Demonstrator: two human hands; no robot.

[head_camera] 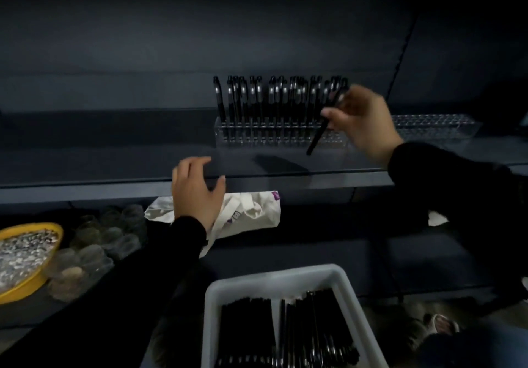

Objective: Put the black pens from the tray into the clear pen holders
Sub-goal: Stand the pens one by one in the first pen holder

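Dark shelf (85, 164), mid-frame | right hand (363, 121) pinches black pen (325, 123) mid-barrel, tilted beside clear pen holder (280, 136) | left hand (197, 190) relaxed, empty | pen probably light, stiff, slick | more in tray (274, 282), bottom.

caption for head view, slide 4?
Right hand brings a black pen to the nearly full clear holder; left hand open.

Open shelf surface (100, 164) left of the pen-packed clear holder (274, 134). Bare slots in the right-hand holder (434, 127). Below: white bag (257, 210), yellow bowl (54, 233).
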